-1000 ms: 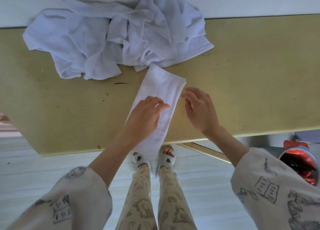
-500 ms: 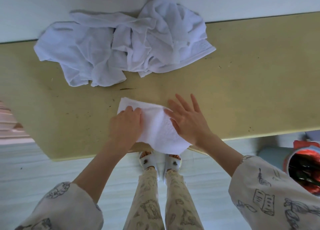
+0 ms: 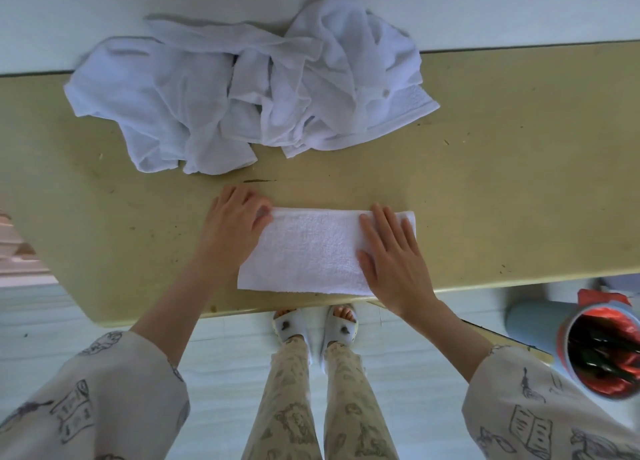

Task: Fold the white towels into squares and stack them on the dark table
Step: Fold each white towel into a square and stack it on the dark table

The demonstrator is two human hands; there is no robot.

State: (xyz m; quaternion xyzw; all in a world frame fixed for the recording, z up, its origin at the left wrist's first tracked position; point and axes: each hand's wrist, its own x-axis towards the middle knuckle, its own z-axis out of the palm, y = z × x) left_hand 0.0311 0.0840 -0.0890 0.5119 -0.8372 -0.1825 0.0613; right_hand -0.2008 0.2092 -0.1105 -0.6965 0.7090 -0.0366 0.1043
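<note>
A folded white towel lies as a wide rectangle near the front edge of the yellowish table. My left hand rests at the towel's left end, fingers curled over its upper left corner. My right hand lies flat with spread fingers on the towel's right end. A heap of unfolded white towels sits at the back of the table against the wall.
A round bin with a red liner stands on the floor at the right, below the table edge. My legs and slippers are under the front edge. The pale wall runs along the table's far side.
The towel went from a long strip pointing away from me to a wide rectangle lying crosswise. My hands moved apart to its two ends.
</note>
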